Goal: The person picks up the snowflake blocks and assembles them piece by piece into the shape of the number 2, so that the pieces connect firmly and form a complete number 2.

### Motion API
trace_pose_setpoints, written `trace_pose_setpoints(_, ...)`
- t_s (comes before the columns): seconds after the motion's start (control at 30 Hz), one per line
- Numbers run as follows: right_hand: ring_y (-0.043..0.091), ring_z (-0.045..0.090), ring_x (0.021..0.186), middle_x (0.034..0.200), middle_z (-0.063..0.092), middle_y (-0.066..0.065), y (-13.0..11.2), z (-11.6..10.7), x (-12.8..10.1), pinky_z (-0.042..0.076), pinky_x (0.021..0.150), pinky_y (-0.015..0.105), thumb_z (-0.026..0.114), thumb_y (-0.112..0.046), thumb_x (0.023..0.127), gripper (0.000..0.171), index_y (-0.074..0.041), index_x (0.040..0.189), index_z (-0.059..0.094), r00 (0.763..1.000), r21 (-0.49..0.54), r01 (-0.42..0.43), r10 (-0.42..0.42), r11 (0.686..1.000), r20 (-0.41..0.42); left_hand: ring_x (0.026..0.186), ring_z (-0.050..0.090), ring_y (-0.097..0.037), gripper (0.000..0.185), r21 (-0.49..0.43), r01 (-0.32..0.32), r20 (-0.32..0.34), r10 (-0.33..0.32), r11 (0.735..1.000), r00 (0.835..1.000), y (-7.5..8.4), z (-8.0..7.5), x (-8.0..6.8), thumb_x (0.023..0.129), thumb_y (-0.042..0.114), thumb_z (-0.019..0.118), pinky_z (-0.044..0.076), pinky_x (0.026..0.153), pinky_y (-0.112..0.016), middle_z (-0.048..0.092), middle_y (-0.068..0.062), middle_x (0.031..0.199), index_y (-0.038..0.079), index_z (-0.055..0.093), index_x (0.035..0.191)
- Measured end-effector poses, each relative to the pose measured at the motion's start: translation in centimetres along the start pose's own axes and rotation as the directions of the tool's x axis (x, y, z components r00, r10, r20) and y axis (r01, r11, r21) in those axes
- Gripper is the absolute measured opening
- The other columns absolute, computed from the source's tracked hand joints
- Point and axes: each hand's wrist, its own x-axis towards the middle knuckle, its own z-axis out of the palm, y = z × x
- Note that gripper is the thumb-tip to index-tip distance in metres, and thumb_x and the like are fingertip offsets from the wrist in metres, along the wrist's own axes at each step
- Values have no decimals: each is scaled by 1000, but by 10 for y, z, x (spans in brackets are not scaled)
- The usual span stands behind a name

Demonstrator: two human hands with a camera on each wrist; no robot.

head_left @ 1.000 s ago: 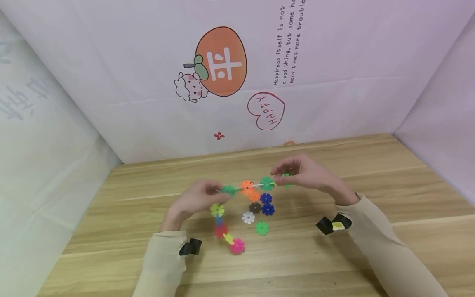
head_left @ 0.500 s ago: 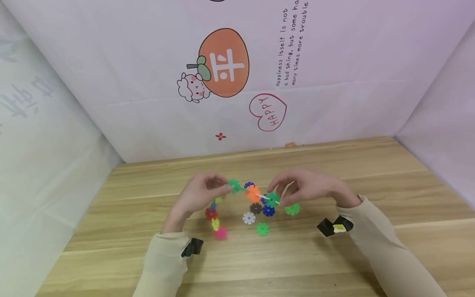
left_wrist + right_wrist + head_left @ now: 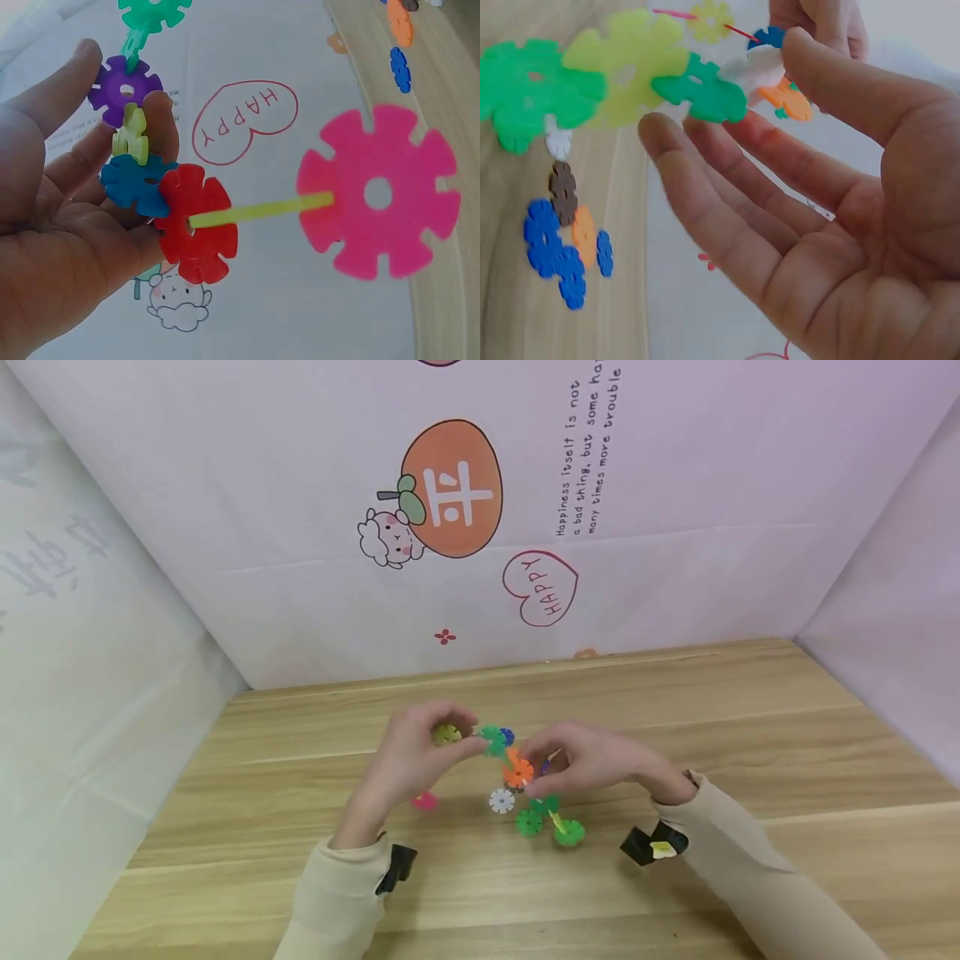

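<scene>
Both hands hold a chain of slotted plastic snowflake discs above the table. My left hand (image 3: 412,756) grips it near a purple disc (image 3: 126,90), beside a teal-green disc (image 3: 492,740). From there a stretch with a blue disc (image 3: 139,185), a red disc (image 3: 196,240) and a pink disc (image 3: 375,193) hangs free. My right hand (image 3: 585,760) pinches the chain around a white disc (image 3: 754,67), next to an orange disc (image 3: 517,772). Beyond its fingers hang a yellow disc (image 3: 630,67) and a bright green end disc (image 3: 569,833).
Loose discs lie on the wooden table (image 3: 300,877) beneath the chain: a white one (image 3: 502,801), a green one (image 3: 528,822), a brown one (image 3: 562,193), an orange one (image 3: 584,236) and several blue ones (image 3: 544,236). A printed white cloth (image 3: 300,527) stands behind.
The right hand has moved left and nearer the body, and the chain's green end has swung down toward the front. The left hand has shifted slightly right, still holding the chain.
</scene>
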Motion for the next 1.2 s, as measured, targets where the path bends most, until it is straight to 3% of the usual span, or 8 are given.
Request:
trace_pose_setpoints(0.3,16,68,84,93,70,3,-7,10,4,56,77,30,68,-15,90,25,0,109,64,993,25,41,-38,999,-111,81,60,-6,20,5,-117,38,117,993,992,5,4,-1,81,18,79,52,76,-28,67,9,85,10,70,96)
trace_pose_setpoints(0.57,14,69,82,91,71,4,-9,14,6,57,75,27,71,-13,88,22,0,105,68,973,-9,49,-49,999,-224,82,61,-8,22,15,-110,25,110,994,994,7,9,-1,80,18,79,52,77,-29,69,5,90,9,69,98)
trace_pose_setpoints(0.7,18,69,84,92,72,10,-7,10,5,57,76,29,69,-9,88,20,4,104,68,960,41,33,-20,999,-278,82,60,-11,30,43,-92,-61,95,995,994,9,10,-2,81,23,79,51,73,-31,69,2,103,10,68,105)
trace_pose_setpoints(0.8,22,70,84,92,72,11,-7,2,0,57,75,32,68,-10,89,21,4,104,68,936,96,-12,45,995,-349,81,59,-15,27,67,-151,-173,161,986,972,13,10,-1,81,23,78,51,70,-33,69,0,103,9,69,103)
trace_pose_setpoints(0.87,23,70,83,92,72,12,-7,-4,-3,57,75,33,68,-12,89,23,4,105,68,914,135,-39,90,990,-397,79,60,-16,20,68,-234,-245,244,970,938,16,10,-2,81,18,78,52,71,-36,69,0,96,9,69,96)
trace_pose_setpoints(0.97,22,69,84,93,72,11,-9,-13,-8,56,78,36,68,-16,90,26,3,108,67,870,172,-67,142,983,-472,82,62,-13,10,65,-321,-277,327,945,904,19,13,-2,82,12,76,53,76,-34,69,1,87,8,70,89)
trace_pose_setpoints(1.13,19,68,90,98,71,13,-11,-23,-16,56,81,37,66,-16,91,30,4,114,65,805,252,-18,163,968,-570,79,63,-8,11,-95,-157,-51,152,983,987,15,32,-1,91,20,68,55,73,-31,70,5,88,12,71,96)
trace_pose_setpoints(1.2,18,68,92,101,70,14,-12,-24,-18,56,81,37,65,-15,92,31,5,116,64,786,291,18,166,957,-596,83,63,-8,21,-112,-37,80,46,993,996,8,44,1,95,29,61,54,76,-30,70,4,93,12,70,105)
